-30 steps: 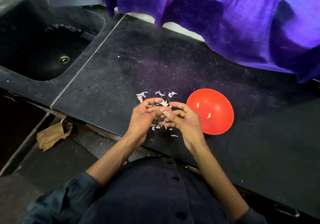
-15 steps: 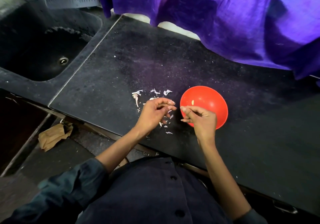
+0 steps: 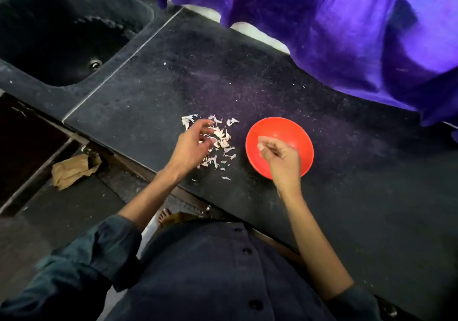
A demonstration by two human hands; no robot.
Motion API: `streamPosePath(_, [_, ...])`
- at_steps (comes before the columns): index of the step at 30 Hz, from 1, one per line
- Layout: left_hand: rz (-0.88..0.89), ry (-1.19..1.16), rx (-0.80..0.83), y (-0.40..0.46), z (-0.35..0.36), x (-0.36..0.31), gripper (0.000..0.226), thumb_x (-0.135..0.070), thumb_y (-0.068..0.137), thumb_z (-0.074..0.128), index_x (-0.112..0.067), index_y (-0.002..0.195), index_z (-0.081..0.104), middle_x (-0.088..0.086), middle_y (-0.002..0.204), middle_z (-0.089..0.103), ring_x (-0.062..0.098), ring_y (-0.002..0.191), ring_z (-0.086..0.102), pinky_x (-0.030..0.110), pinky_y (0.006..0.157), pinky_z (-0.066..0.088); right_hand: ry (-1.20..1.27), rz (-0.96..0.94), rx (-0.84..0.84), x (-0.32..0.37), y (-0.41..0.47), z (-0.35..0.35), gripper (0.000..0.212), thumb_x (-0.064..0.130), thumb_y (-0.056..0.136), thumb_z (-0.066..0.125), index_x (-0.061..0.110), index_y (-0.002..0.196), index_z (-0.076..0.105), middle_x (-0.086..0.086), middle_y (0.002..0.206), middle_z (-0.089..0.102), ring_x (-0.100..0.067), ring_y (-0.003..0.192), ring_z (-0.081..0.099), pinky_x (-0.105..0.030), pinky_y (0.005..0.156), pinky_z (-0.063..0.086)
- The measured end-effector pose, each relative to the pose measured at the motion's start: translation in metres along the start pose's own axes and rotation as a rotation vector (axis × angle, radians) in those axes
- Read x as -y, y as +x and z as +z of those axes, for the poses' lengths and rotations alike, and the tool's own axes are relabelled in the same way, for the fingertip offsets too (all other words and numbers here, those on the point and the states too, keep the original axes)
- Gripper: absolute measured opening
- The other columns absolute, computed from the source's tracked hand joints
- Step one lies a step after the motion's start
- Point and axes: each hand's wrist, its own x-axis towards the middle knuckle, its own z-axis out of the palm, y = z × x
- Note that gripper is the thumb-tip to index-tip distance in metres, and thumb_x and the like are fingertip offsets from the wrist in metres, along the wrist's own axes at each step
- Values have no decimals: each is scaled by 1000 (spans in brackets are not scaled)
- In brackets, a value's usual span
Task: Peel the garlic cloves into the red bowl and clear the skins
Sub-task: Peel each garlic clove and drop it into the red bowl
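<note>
Two hands now apart; right hand (image 3: pixel 282 158) over red bowl (image 3: pixel 295 134), fingers pinching clove; left hand (image 3: pixel 190 147) fingers spread

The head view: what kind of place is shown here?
Probably a home kitchen: a dark stone counter with a sink set beside it, and garlic skins next to a red bowl.

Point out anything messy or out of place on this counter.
Garlic skins lie scattered loose on the dark counter, left of the red bowl, under the left hand. A crumpled brown paper sits on the floor below the counter edge.
</note>
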Motion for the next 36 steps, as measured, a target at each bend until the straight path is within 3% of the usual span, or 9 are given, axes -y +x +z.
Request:
streamPosePath(4, [-43, 138, -27, -9, -10, 15, 36, -7, 89, 67, -13, 123, 57, -1, 106, 65, 18, 93, 65, 34, 88, 54, -109, 24, 168, -4, -1, 16, 24, 1, 87, 65, 20, 102, 71, 11, 90, 70, -1, 84, 64, -18, 82, 49])
streamPosePath(9, [-71, 137, -48, -18, -19, 24, 35, -4, 89, 66, -11, 122, 57, 2, 106, 66, 18, 95, 63, 28, 91, 51, -373, -76, 265, -1, 4, 46, 28, -3, 86, 61, 11, 107, 73, -2, 101, 73, -6, 84, 64, -10, 74, 46])
streamPosePath(11, [-82, 126, -35, -16, -25, 27, 35, -4, 88, 66, -10, 122, 57, 2, 106, 66, 17, 94, 63, 27, 90, 50, -470, -98, 271, 2, 11, 59, 28, -3, 87, 61, 9, 110, 72, -4, 107, 71, -10, 87, 66, -14, 76, 48])
streamPosePath(16, [-72, 111, 0, -15, -32, 28, 34, -5, 90, 65, -12, 122, 57, 0, 107, 65, 14, 93, 63, 19, 79, 51, -705, -69, 271, -6, 24, 81, 27, 3, 89, 63, 10, 113, 70, -14, 112, 70, -29, 94, 68, -42, 90, 53])
streamPosePath(24, [-52, 107, 103, -5, -38, 32, 36, -5, 89, 65, -12, 124, 57, -4, 106, 64, 15, 96, 64, 33, 93, 52, -995, -93, 194, -4, 29, 103, 21, -3, 88, 52, 5, 90, 71, -16, 103, 59, -35, 83, 65, -42, 76, 53])
streamPosePath(31, [-39, 58, 134, 1, -48, 36, 32, -5, 88, 67, -16, 118, 60, -9, 98, 65, 6, 87, 65, 33, 90, 54, -1036, -39, 140, -4, 31, 112, 14, 3, 89, 56, 5, 96, 69, -14, 111, 59, -35, 87, 67, -42, 78, 54])
streamPosePath(36, [-36, 5, 160, 6, -53, 42, 30, -4, 88, 67, -17, 115, 61, -6, 98, 68, 13, 91, 67, 36, 91, 55, -1062, -20, 140, -7, 30, 115, 15, 11, 92, 58, 4, 96, 70, -15, 110, 60, -35, 89, 66, -40, 79, 53])
